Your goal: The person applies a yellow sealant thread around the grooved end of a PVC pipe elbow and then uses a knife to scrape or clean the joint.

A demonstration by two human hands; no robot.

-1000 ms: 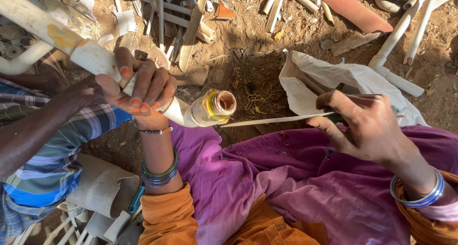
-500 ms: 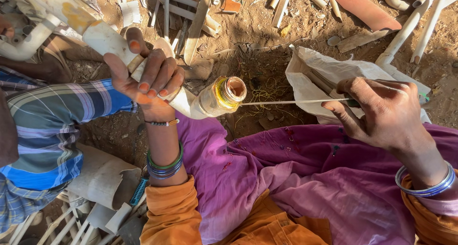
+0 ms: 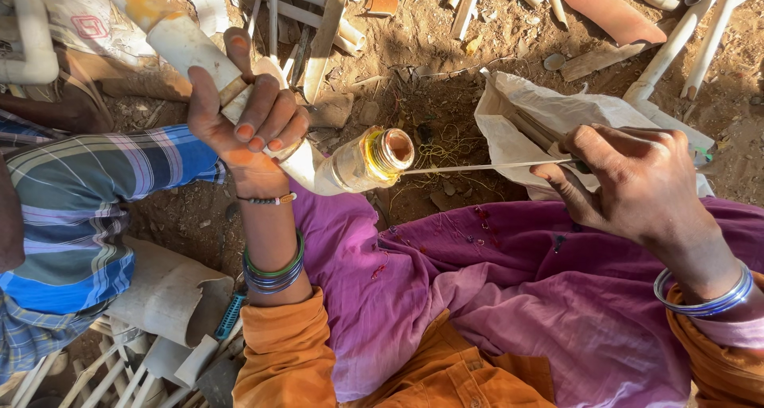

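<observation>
My left hand point(image 3: 251, 126) is closed around a white plastic pipe point(image 3: 187, 46) at the point where it meets a pale, dirt-stained elbow fitting point(image 3: 338, 165). Fingers wrap over the top of the pipe, thumb behind; the grip is firm and the pipe runs up and away to the far left. The fitting's open mouth point(image 3: 395, 149) faces right, ringed with yellow residue.

My right hand point(image 3: 629, 185) is pinched shut on a thin metal blade point(image 3: 485, 168), held roughly level. The blade's tip sits at the fitting's mouth; whether it goes inside I cannot tell. The part I grip is hidden under my fingers, though a dark green bit shows just beside them.

Both wrists carry bangles: green and blue on the left point(image 3: 274, 269), blue on the right point(image 3: 704, 297). A purple cloth point(image 3: 493, 297) covers my lap, with orange sleeves point(image 3: 286, 352) near the camera.

Behind my right hand lies a crumpled white bag point(image 3: 533, 118) on the bare dirt ground point(image 3: 446, 66). A reddish curved shard point(image 3: 601, 9) and loose white pipe offcuts point(image 3: 676, 46) lie at the far side.

At left, another person's striped sleeve point(image 3: 87, 193) reaches in, just beside my left hand. More cut pipe pieces point(image 3: 159, 297) lie near left
</observation>
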